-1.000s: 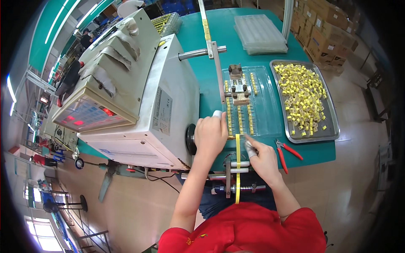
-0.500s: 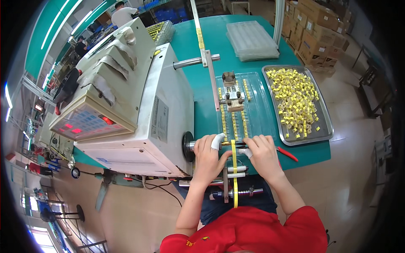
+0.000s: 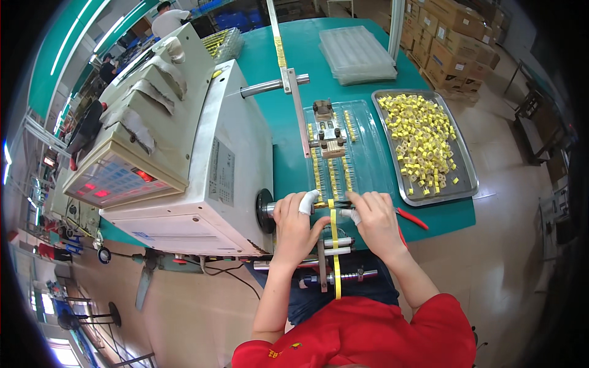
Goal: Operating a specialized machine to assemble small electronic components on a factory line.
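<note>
My left hand (image 3: 293, 226), a white cover on one finger, is curled by the machine's spindle (image 3: 271, 210). Its thumb reaches the yellow tape (image 3: 334, 228), but what the fingers grip is hidden. My right hand (image 3: 379, 224), also with a white finger cover, is closed around a pliers-like tool with red handles (image 3: 412, 219). The tool's dark jaws point left toward the tape at the spindle's end. The tape runs down over metal rollers (image 3: 338, 246) toward my lap. Beyond my hands, a clear plastic tray (image 3: 375, 161) holds rows of small yellow-wrapped coils (image 3: 333, 175).
The white machine (image 3: 224, 147) with a lit control panel stands at left. A metal arm (image 3: 297, 104) and clamp fixture (image 3: 332, 147) overhang the tray. At right lies a metal tray (image 3: 469, 175) of yellow parts; stacked clear trays (image 3: 357, 54) sit at the back. Another person (image 3: 169, 23) is far off.
The whole view has shifted slightly, so the scene sits a little further left and up. Both hands stay at the spindle's end, the tool still in my right hand.
</note>
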### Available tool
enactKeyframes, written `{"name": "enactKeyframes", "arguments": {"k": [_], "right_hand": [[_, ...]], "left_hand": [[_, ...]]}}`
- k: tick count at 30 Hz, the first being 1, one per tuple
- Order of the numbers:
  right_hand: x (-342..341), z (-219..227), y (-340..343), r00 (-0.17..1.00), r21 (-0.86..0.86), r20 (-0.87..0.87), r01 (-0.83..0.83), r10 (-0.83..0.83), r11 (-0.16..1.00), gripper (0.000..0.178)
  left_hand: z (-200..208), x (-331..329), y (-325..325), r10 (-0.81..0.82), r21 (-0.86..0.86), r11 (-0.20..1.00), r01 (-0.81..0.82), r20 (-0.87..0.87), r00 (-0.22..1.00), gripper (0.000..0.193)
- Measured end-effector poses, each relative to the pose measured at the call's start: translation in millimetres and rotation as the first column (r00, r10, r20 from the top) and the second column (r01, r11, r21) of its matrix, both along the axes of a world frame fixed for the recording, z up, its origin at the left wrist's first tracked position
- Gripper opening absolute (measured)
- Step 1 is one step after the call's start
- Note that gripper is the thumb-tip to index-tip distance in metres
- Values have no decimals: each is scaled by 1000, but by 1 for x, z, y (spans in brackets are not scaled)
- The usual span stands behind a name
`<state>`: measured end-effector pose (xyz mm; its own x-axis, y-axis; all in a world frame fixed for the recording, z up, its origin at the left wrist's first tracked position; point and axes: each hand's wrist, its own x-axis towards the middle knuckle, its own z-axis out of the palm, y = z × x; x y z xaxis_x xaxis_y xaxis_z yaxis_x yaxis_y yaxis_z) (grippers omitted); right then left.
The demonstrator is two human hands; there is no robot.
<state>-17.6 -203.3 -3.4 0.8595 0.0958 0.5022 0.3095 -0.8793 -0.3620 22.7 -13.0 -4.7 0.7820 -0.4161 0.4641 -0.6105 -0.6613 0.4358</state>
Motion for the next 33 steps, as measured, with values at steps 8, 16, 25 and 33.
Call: {"name": "enactKeyframes", "arguments": {"k": [8, 16, 25, 33], "right_hand": [[23, -20, 10, 870, 734, -426, 172, 248, 657, 32], [26, -26, 9, 808, 868, -437, 264, 395, 420, 28], [22, -26, 10, 799, 890, -440, 326, 410, 320, 28], [23, -26, 9, 791, 877, -469, 365, 392, 312, 30]], "left_hand": [[5, 0, -1, -8, 64, 998, 9, -6, 1000, 59], [9, -2, 2, -19, 86, 996, 19, -6, 1000, 61], [8, 2, 7, -59, 24, 998, 62, -94, 994, 60], [8, 3, 6, -87, -11, 996, 86, -81, 993, 63]]}}
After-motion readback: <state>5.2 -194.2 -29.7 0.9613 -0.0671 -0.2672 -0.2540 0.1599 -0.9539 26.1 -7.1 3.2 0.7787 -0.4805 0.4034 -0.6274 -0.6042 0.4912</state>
